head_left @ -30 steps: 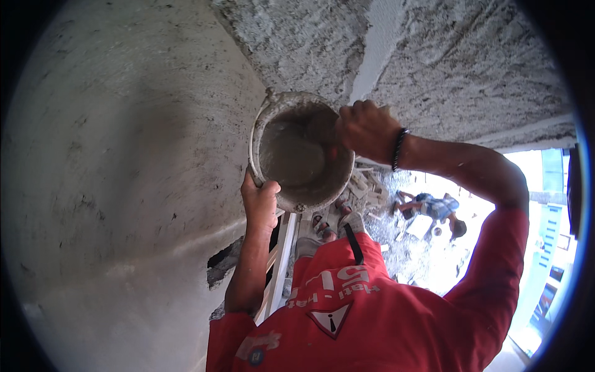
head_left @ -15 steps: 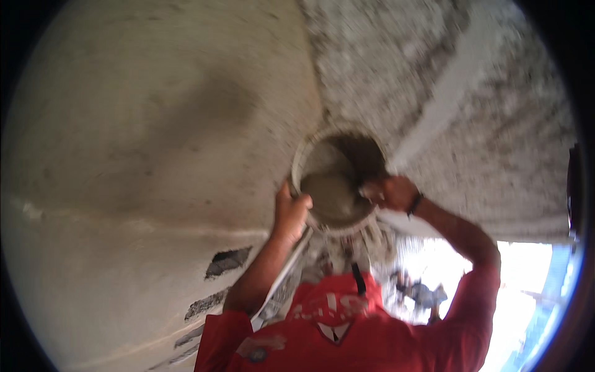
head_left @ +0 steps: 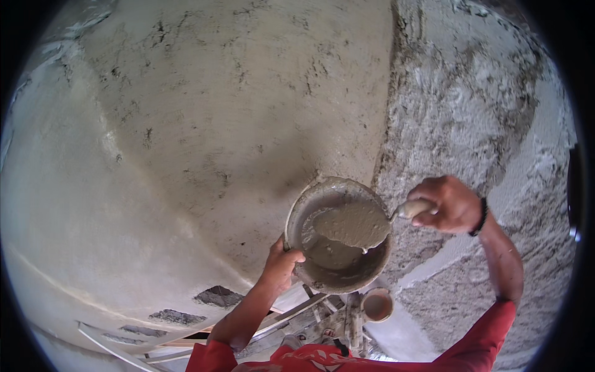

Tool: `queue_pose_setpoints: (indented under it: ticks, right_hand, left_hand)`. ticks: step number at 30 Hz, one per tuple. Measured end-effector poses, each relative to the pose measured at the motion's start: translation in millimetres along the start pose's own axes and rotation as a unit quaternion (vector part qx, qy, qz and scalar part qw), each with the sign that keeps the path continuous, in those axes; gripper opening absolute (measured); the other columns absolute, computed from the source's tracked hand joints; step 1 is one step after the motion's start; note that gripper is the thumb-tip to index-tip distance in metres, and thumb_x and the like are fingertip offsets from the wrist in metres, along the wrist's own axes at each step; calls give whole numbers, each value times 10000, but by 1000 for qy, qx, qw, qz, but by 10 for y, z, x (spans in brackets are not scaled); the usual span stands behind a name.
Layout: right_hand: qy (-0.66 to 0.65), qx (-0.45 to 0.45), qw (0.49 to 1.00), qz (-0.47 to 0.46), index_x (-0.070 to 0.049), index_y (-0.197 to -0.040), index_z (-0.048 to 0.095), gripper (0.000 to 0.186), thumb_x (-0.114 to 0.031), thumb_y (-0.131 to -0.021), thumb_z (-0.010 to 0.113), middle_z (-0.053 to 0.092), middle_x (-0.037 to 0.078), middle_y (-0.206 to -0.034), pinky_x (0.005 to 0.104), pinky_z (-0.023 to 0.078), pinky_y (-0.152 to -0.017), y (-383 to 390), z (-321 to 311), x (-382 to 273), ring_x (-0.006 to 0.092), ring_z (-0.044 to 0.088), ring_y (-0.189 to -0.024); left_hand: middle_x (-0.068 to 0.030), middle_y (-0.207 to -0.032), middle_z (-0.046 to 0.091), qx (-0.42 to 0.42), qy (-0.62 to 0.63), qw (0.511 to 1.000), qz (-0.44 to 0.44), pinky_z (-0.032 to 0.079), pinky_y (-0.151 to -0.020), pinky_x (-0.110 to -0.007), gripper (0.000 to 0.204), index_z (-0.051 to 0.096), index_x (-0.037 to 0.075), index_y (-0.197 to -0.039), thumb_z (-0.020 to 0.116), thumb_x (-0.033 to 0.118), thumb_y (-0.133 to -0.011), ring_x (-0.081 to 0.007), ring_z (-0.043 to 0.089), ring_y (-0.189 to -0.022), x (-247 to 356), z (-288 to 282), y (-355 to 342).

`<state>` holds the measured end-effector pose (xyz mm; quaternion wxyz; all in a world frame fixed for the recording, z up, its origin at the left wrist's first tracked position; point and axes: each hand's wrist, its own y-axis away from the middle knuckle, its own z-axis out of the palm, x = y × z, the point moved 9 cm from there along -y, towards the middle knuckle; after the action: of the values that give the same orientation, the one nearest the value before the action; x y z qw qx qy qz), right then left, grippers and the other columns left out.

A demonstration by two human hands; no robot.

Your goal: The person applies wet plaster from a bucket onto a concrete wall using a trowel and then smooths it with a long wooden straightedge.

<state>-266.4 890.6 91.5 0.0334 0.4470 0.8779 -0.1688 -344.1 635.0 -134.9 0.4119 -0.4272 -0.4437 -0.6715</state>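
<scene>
My left hand (head_left: 282, 265) grips the rim of a round bucket (head_left: 342, 286) at its near left side, thumb over the edge. Wet grey mortar (head_left: 331, 253) lies inside. My right hand (head_left: 447, 206), with a dark band at the wrist, is closed around the pale handle of a trowel (head_left: 410, 209). The trowel's blade is hidden under a heap of mortar (head_left: 353, 224) and sits over the bucket's mouth. A small drip hangs from the heap's lower edge.
A smooth plastered wall (head_left: 248, 111) rises ahead and left, meeting rough, patchy plaster (head_left: 458, 105) on the right. Low on the left are dark holes (head_left: 218, 296). Below me are wooden planks (head_left: 297, 316) and a second bucket (head_left: 377, 305).
My right hand has drawn away from the bucket's inside to its right, and the trowel now carries mortar. The bucket sits lower in view, still in my left hand. The view has shifted.
</scene>
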Motion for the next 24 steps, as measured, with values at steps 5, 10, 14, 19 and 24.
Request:
queue_pose_setpoints:
  ticks: [5, 10, 14, 19, 24]
  right_hand:
    - [-76, -49, 996, -1, -19, -923, 681, 238, -199, -774, 730, 685, 154, -806, 323, 572, -606, -506, -707, 96, 223, 678, -689]
    - [-32, -6, 999, -9, -41, -971, 680, 313, -328, -845, 669, 683, 126, -864, 279, 561, -594, -1438, -876, 740, 190, 671, -708]
    - [67, 216, 974, 21, -76, -1044, 659, 376, -409, -879, 603, 649, 76, -787, 221, 485, -478, -1468, -1974, 966, 106, 558, -567]
    - [47, 156, 986, -37, -74, -1069, 637, 366, -394, -899, 582, 640, 43, -760, 199, 439, -427, -948, -1686, 909, 70, 517, -525]
    - [-22, -11, 995, -100, -56, -944, 654, 244, -276, -838, 652, 656, 74, -812, 309, 526, -587, -373, 30, 524, 179, 618, -669]
  left_hand:
    - [-46, -891, 594, 34, 36, 998, 41, 460, -573, -286, 539, 542, 39, -1168, 541, -34, -634, -153, 560, -741, 172, -125, 38]
    - [-88, -964, 602, 63, 62, 996, 22, 491, -717, -303, 599, 511, 3, -1220, 536, -47, -623, -196, 578, -831, -3, -200, 137]
    - [-77, -941, 595, 99, 39, 994, -6, 502, -664, -320, 584, 514, 8, -1210, 539, -39, -628, -186, 577, -796, -120, -289, 84]
    - [-87, -957, 598, 91, 60, 994, -19, 497, -690, -315, 574, 520, 5, -1199, 535, -40, -627, -182, 569, -828, -322, -350, 145]
    - [-81, -997, 604, 98, 4, 994, -40, 456, -774, -298, 592, 528, -12, -1207, 524, -44, -617, -186, 557, -879, -359, -201, 132]
